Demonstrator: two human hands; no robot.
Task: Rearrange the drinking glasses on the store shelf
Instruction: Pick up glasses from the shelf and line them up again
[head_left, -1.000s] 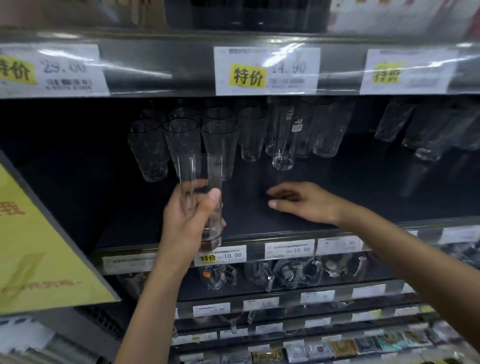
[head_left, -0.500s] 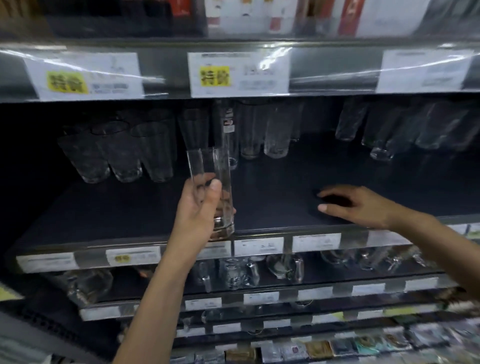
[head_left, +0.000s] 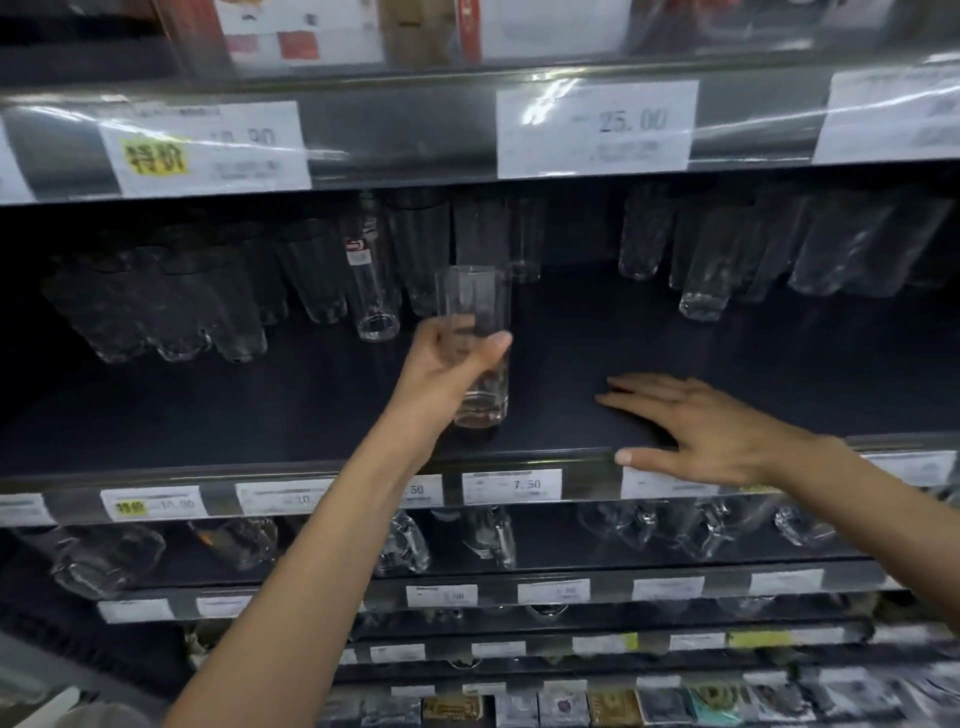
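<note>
My left hand (head_left: 447, 371) grips a tall clear drinking glass (head_left: 480, 312) upright over the front middle of the dark shelf (head_left: 311, 410), its base close to the shelf surface. To its right, my right hand (head_left: 696, 423) lies flat with straight fingers on the shelf's front edge and holds nothing. Behind, a slim labelled glass (head_left: 371, 291) stands among several clear glasses in the back left group (head_left: 171, 306). Another cluster of glasses (head_left: 727, 249) stands at the back right.
The shelf above (head_left: 395, 130) hangs low with price tags along its lip. Price labels (head_left: 511, 486) line the front edge of my shelf. Lower shelves hold glass mugs (head_left: 493, 535) and small boxed goods (head_left: 613, 706).
The view has swung right along the shelf. My left hand carried the glass rightward and further in over the shelf. My right hand slid right and flattened on the front edge.
</note>
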